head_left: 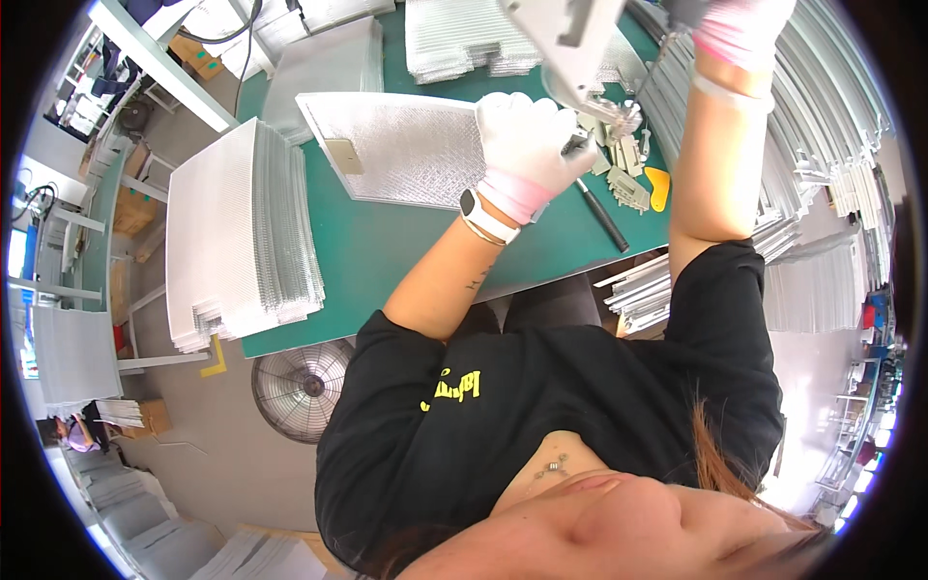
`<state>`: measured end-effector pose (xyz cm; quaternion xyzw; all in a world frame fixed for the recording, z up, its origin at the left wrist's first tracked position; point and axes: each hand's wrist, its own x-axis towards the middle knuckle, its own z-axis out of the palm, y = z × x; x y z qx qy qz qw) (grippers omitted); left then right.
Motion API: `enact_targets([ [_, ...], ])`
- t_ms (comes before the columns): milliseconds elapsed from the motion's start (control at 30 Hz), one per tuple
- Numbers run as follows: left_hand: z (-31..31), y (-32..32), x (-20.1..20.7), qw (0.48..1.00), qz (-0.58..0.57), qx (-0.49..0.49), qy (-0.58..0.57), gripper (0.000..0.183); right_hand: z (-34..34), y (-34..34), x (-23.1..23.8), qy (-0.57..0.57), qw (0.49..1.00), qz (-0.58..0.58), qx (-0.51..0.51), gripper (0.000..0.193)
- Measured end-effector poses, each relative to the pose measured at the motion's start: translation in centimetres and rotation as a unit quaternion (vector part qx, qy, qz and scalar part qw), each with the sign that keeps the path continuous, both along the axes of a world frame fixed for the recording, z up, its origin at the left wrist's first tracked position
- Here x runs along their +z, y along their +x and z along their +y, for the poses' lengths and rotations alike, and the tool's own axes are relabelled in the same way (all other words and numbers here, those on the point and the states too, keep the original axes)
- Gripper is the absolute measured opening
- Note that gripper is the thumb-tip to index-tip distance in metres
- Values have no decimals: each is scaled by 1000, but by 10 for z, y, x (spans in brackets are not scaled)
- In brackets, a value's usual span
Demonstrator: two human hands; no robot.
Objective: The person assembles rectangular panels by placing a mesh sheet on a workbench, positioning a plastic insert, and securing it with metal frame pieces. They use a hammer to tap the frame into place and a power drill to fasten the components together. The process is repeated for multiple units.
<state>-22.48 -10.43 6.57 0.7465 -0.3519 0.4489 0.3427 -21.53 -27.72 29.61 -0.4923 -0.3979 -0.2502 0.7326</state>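
I'm seeing the left hand [522, 145] in a white knit glove with pink cuff, fingers curling shut on a small dark metal piece [578, 145], pressing at the right edge of a flat silvery mesh filter panel [406, 145] lying on the green table mat [387, 251]. The right hand [739, 24], gloved too, is reaching up far right; its grip I cannot tell. A grey machine head [570, 39] is hanging just above. Small pale metal clips [623, 169] and a black pen [601, 215] are lying right of the left hand. A ribbed stack of white panels [232, 232] is sitting left.

Silver mesh panel [401, 145] at upper centre lies on a green table mat [387, 251]; white gloves, pink-cuffed; yellow scraper [657, 187] at right.
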Motion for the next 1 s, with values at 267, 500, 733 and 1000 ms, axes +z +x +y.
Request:
enact_targets([
  [267,5,-7,3,999,-24,-26,-12,14,34,10,-30,39,993,108,2,30],
  [500,7,-14,3,998,26,-23,46,12,52,9,-37,-1,995,88,56,40],
  [733,10,-12,1,993,-77,-81,42,14,70,1,-70,-23,955,130,265,71],
  [1000,10,-16,-6,986,118,-120,12,17,80,7,-75,-23,922,127,364,69],
])
